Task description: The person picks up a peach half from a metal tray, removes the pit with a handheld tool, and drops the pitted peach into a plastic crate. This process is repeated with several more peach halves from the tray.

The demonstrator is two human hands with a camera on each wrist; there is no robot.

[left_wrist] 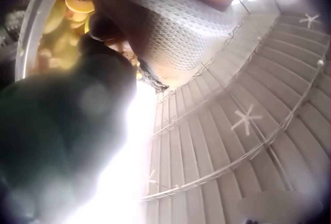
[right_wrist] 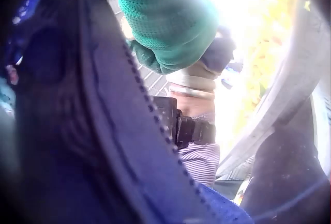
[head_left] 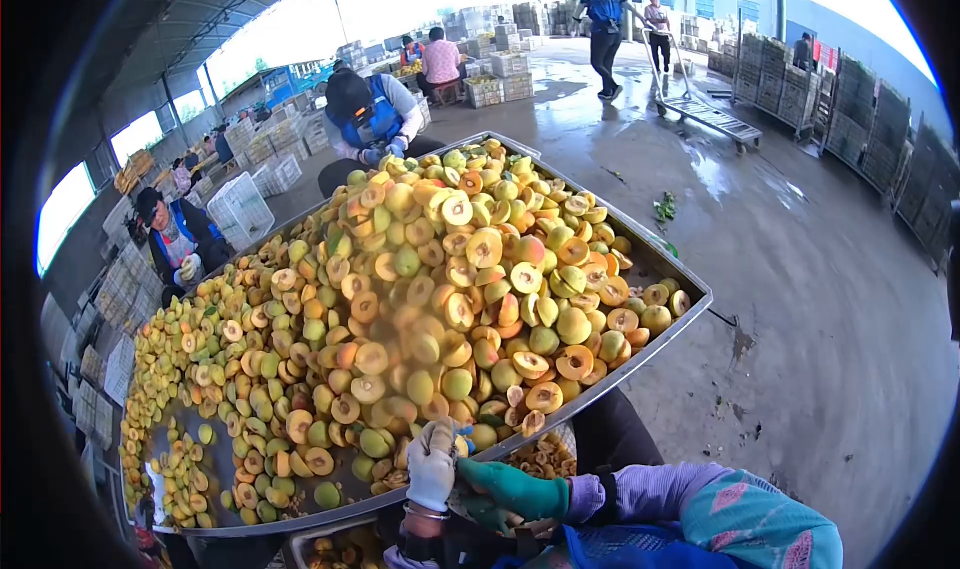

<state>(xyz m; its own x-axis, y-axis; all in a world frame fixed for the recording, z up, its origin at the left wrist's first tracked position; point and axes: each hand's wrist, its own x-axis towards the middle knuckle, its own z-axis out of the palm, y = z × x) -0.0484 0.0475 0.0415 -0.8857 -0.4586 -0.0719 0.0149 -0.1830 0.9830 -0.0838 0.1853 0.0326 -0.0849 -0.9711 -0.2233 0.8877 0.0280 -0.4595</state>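
Note:
In the head view my left hand (head_left: 433, 469), in a white knit glove, is at the near rim of a metal tray (head_left: 702, 297) heaped with halved peaches (head_left: 485, 248). Against it is my right hand (head_left: 518, 491) in a green glove, its fingers bent. The left wrist view has the white glove (left_wrist: 176, 43) close beside the blurred green one (left_wrist: 67, 115). In the right wrist view the green glove (right_wrist: 165, 25) covers most of the left hand. Whatever lies between the fingers is hidden, so I cannot tell what either hand holds.
Below the rim is a container of brown pieces (head_left: 545, 457); further left, a crate (head_left: 300, 547) holds fruit. Two people in blue vests (head_left: 375, 114) sit at the tray's far and left sides. Stacked crates (head_left: 765, 74) and a flat trolley (head_left: 708, 119) stand on the wet floor.

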